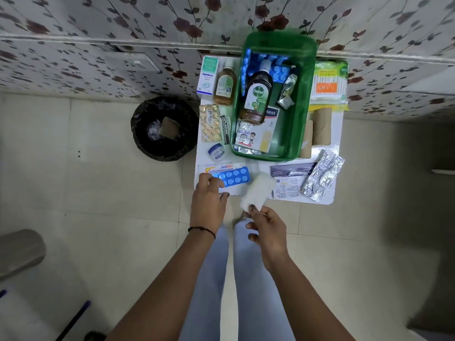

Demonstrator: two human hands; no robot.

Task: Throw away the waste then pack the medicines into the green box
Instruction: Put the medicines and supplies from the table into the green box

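The green box (304, 77) stands at the back of a small white table (327, 195) and holds a Dettol bottle (258, 94), blue blister strips, a plaster box and foil sachets. My right hand (267, 232) grips a white gauze roll (257, 190) above the table's front edge. My left hand (209, 198) rests with fingers spread on a blue blister strip (234, 177) at the front left. An Optibex carton (208, 75), a small amber bottle (225, 84), a gold blister strip (210, 123), a Cipladine tube (225, 130) and a small jar (216, 151) lie left of the box.
A black-lined bin (163, 129) with some scraps in it stands on the floor left of the table. Cardboard rolls (321, 126), a cotton-bud pack (328, 82), a silver blister strip (322, 178) and a leaflet (286, 188) lie right of the box. A flowered wall runs behind.
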